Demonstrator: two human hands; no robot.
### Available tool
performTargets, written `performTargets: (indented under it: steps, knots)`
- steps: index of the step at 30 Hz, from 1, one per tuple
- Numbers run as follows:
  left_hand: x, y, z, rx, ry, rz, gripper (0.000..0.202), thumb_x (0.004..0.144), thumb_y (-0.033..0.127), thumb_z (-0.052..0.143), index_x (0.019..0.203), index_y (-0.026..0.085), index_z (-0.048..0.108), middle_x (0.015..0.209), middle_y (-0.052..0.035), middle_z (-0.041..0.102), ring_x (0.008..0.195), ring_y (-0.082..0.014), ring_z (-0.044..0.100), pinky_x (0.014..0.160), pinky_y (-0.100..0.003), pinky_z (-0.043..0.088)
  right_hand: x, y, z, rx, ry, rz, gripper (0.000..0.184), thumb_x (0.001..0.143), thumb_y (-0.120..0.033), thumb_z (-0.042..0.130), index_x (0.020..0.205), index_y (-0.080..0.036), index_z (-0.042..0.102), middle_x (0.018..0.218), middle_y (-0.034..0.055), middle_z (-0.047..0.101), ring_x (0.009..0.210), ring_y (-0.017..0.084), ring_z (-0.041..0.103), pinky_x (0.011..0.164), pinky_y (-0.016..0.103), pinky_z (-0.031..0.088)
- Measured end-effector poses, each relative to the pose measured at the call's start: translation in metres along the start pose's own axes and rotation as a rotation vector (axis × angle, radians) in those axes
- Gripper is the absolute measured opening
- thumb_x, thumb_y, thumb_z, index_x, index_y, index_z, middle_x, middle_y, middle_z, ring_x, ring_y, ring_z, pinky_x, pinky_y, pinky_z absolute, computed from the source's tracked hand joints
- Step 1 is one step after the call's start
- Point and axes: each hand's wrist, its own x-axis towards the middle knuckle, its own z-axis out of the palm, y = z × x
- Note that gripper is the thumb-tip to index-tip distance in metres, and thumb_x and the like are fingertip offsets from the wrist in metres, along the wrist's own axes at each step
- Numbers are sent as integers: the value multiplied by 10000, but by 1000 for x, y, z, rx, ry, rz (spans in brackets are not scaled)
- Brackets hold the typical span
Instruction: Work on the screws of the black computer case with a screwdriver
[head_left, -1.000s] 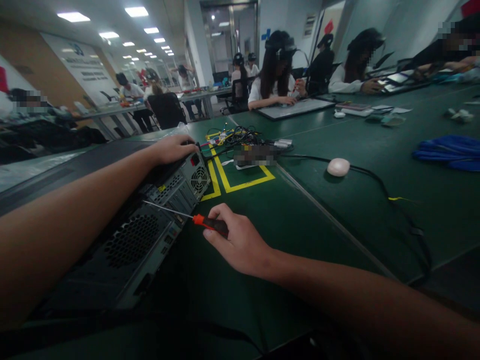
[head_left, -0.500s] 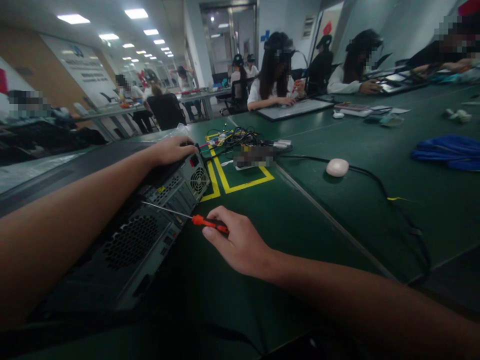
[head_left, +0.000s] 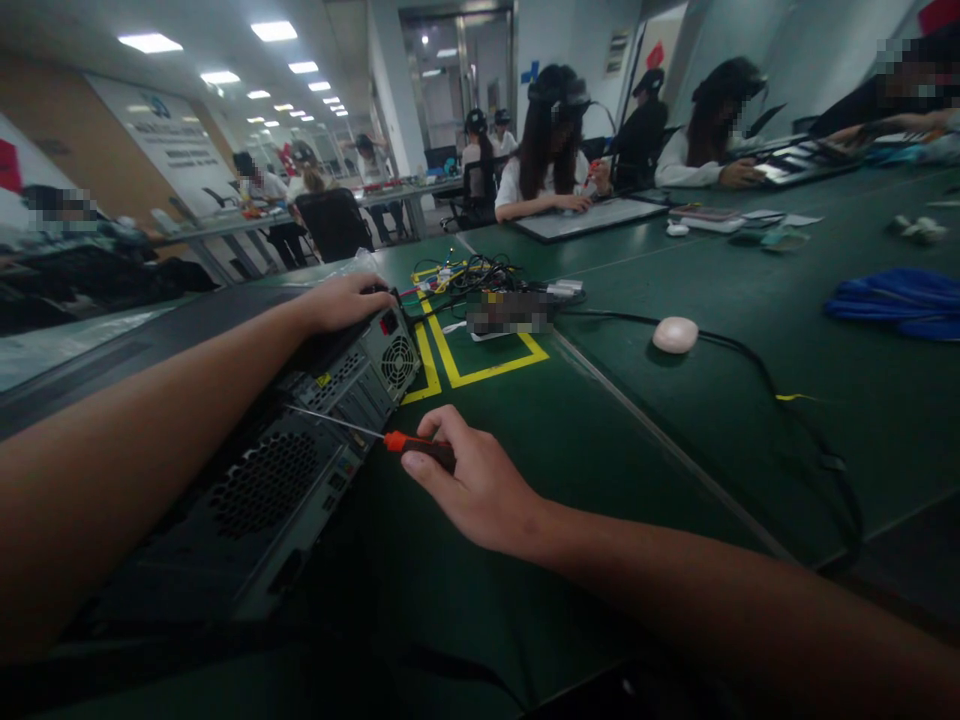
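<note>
A black desktop computer case [head_left: 187, 570] lies at the left with its back panel facing me. My left hand [head_left: 349, 300] grips the case's far top corner, its fingers curled over the edge beside the power supply fan grille. In my right hand [head_left: 480, 485] is a screwdriver [head_left: 409, 442] with a red and black handle, held between thumb and fingers. Its long thin shaft points left, and the tip meets the back panel near the upper edge, above the honeycomb vent. Whether the tip sits in a screw is too small to tell.
Beyond the case, tangled cables [head_left: 487, 270] lie by yellow tape marks [head_left: 495, 372] on the green table [head_left: 600, 430]. A pale mouse-shaped object [head_left: 675, 335] sits beside a black cable. Blue cloth [head_left: 892, 303] lies far right. Co-workers sit across the table.
The screwdriver handle has turned in my right hand, and the fingers have shifted slightly. The tip stays at the same spot on the panel. My left hand has not visibly moved.
</note>
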Motion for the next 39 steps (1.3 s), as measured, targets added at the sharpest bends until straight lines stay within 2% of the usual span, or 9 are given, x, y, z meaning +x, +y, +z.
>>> performTargets:
  steps: [3, 8, 13, 20, 26, 33, 39]
  knots:
    - [0, 0, -1, 17, -18, 6, 720, 884, 647, 414, 1353, 190, 713, 1375, -126, 710, 1318, -343, 627, 1143, -381, 473, 0, -1, 1, -26, 14, 6, 233, 911, -305, 720, 1051, -243, 544, 857, -21, 631, 745, 173, 576, 677, 302, 381]
    - [1, 1, 0, 36, -16, 11, 715, 890, 621, 405, 1359, 170, 704, 1390, -118, 705, 1338, -326, 614, 1146, -366, 468, 2, 2, 2, -30, 18, -7, 189, 890, -201, 697, 1005, -240, 551, 822, -35, 626, 745, 165, 586, 691, 305, 374]
    - [-1, 4, -1, 46, -11, -16, 705, 885, 619, 405, 1348, 185, 712, 1379, -94, 710, 1338, -317, 616, 1122, -331, 483, 2, 2, 2, -28, 8, -2, 131, 921, -230, 682, 1000, -236, 577, 829, -30, 634, 754, 167, 587, 692, 302, 377]
    - [-3, 7, -3, 21, -21, 1, 694, 894, 594, 416, 1342, 155, 711, 1383, -121, 707, 1318, -326, 628, 1143, -365, 469, 2, 3, 1, -24, 0, 0, 120, 938, -259, 675, 1023, -230, 595, 847, -24, 638, 753, 163, 588, 680, 298, 370]
    - [1, 2, -1, 9, -2, 4, 661, 892, 601, 430, 1334, 209, 728, 1363, -99, 721, 1302, -336, 635, 1130, -386, 483, 1, 2, 0, -13, 1, 12, 113, 948, -285, 661, 1024, -228, 599, 838, -18, 646, 744, 168, 589, 678, 304, 369]
    - [0, 4, -3, 38, -29, -5, 722, 897, 602, 401, 1374, 150, 699, 1384, -129, 704, 1304, -328, 636, 1125, -364, 480, 2, 1, 0, -19, 5, 22, 109, 956, -296, 660, 1027, -226, 617, 836, -17, 647, 736, 164, 586, 672, 300, 364]
    - [0, 4, -2, 29, -19, -10, 680, 891, 599, 417, 1339, 181, 713, 1374, -110, 714, 1296, -322, 641, 1123, -365, 482, 1, 0, 0, -7, 6, 25, 137, 985, -327, 647, 1047, -205, 649, 845, -1, 662, 743, 165, 579, 673, 296, 373]
